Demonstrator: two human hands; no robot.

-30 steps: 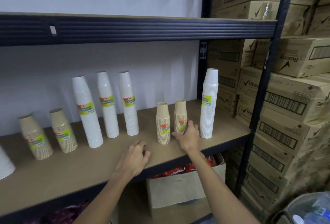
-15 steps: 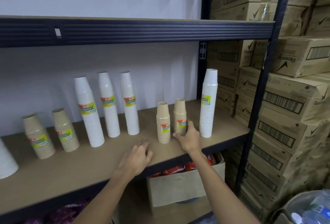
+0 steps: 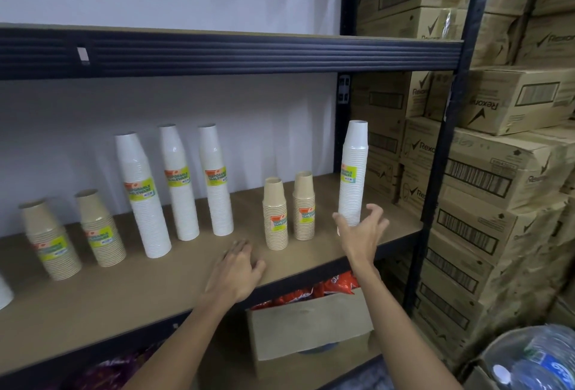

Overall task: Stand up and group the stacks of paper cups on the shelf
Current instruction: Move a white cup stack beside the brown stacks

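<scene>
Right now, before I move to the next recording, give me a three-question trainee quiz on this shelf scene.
1. True or false: the right hand grips the lone white stack.
2. How many tall white stacks stand together left of the two middle brown stacks? A) two B) three C) four
3. Fill in: the left hand rests on the ____.

Key
1. False: its fingers are spread open at the stack's base, not closed on it.
2. B: the three grouped white stacks.
3. The shelf, palm down, holding nothing.
</scene>
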